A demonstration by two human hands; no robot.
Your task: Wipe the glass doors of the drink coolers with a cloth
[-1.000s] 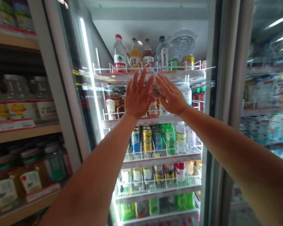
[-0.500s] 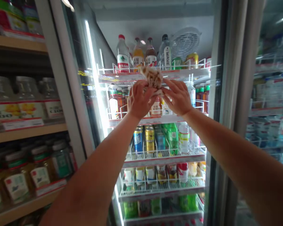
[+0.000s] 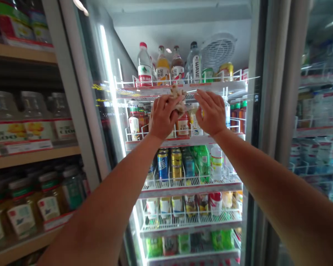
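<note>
My left hand (image 3: 164, 116) is closed around a crumpled beige and brown cloth (image 3: 178, 99), which bunches up above its fingers and thumb. Just to the right, my right hand (image 3: 212, 112) is raised and empty. Its thumb stands apart from its slightly bent fingers, and a small gap separates it from the cloth. Both arms reach forward at the height of the cooler's upper shelves. Behind the hands are a bottle with an orange-red drink (image 3: 183, 125) and other bottles, partly hidden by the fingers.
A lit drinks cooler holds bottles on its top shelf (image 3: 222, 87), with cans such as a gold can (image 3: 176, 163) lower down. Jars line a wooden shelf (image 3: 36, 157) at left. A metal door frame (image 3: 280, 92) stands at right, beside another stocked cooler.
My right hand has let go of the cloth and moved slightly right. The cloth, now only in my left hand, is bunched smaller and sits a little lower.
</note>
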